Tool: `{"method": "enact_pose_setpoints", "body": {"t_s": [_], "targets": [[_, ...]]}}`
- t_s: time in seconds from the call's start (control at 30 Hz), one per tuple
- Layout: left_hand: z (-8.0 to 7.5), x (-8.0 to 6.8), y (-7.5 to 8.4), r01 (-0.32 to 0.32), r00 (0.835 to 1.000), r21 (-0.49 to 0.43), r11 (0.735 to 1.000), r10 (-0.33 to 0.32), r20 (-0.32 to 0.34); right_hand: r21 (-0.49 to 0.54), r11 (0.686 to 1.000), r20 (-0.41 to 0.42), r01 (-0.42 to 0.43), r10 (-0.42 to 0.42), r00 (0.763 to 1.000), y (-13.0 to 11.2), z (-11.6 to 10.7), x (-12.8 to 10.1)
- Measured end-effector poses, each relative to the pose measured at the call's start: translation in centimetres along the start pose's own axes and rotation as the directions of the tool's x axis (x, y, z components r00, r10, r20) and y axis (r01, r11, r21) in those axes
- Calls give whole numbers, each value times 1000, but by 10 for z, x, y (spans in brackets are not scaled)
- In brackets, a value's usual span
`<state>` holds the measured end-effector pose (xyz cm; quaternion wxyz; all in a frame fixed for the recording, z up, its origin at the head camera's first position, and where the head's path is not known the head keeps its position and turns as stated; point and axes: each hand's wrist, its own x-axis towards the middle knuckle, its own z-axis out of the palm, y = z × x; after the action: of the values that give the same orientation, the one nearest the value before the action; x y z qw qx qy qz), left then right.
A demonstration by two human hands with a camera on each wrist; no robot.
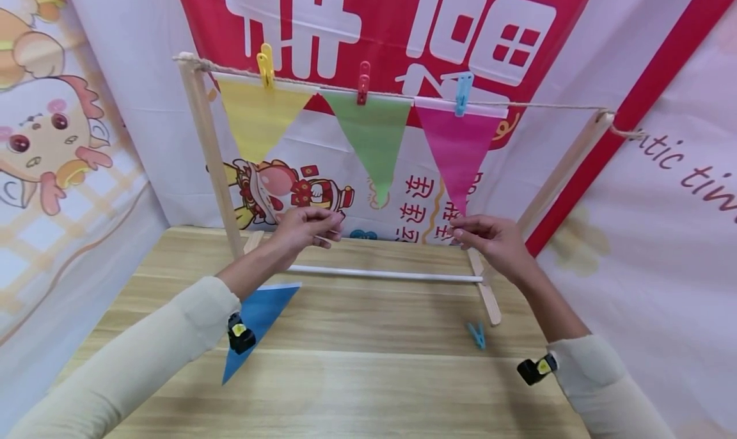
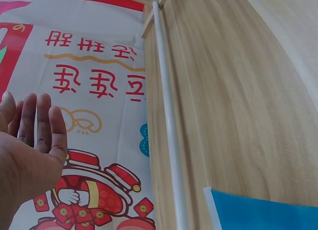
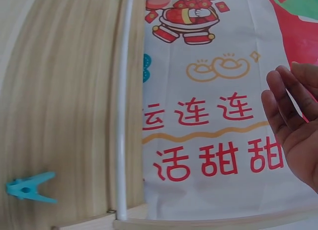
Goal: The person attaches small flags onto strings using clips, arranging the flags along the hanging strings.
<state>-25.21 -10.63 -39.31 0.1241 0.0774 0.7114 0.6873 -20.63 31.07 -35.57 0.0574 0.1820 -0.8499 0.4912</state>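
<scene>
My left hand [image 1: 311, 228] hovers above the table with its fingers loosely bent, holding nothing. My right hand [image 1: 489, 240] is raised close to the tip of a pink pennant [image 1: 451, 138]; its fingers look relaxed in the right wrist view, with nothing gripped. On a rope [image 1: 553, 105] hang a yellow pennant [image 1: 259, 116], a green pennant [image 1: 374, 125] and the pink one. A yellow clothespin [image 1: 265, 68], a red clothespin [image 1: 363, 84] and a light blue clothespin [image 1: 463, 93] clip them. A blue pennant [image 1: 267, 317] lies on the table, partly behind my left forearm.
Wooden posts [image 1: 207, 144] carry the rope at both ends. Low between them runs a white rod [image 1: 386, 273]. Another light blue clothespin [image 1: 476, 335] lies on the wooden table [image 1: 374, 388] at the right. Printed cloth [image 1: 322, 132] hangs behind.
</scene>
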Motion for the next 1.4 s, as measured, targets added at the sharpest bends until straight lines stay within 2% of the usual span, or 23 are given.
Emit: {"method": "enact_pose_setpoints", "body": {"t_s": [0.2, 0.4, 0.67, 0.93, 1.17, 1.4], "targets": [[-3, -2, -8, 19, 1000, 23, 1000, -19, -9, -27, 998, 48, -49, 51, 998, 9, 3, -11], [-9, -4, -15, 26, 999, 75, 997, -24, -28, -55, 997, 70, -60, 63, 996, 21, 4, -19], [-17, -10, -22, -8, 1000, 94, 996, 11, -30, -85, 992, 67, -99, 104, 992, 32, 8, -33], [-26, -17, -33, 52, 998, 121, 991, -47, -42, -110, 991, 75, -82, 91, 993, 46, 15, -45], [-33, -21, -44, 67, 997, 140, 988, -60, -57, -129, 975, 45, -178, 185, 982, 61, 23, -57], [-44, -25, -58, 114, 992, 174, 978, -102, -77, -155, 936, -3, -315, 318, 948, 74, 31, -71]]}}
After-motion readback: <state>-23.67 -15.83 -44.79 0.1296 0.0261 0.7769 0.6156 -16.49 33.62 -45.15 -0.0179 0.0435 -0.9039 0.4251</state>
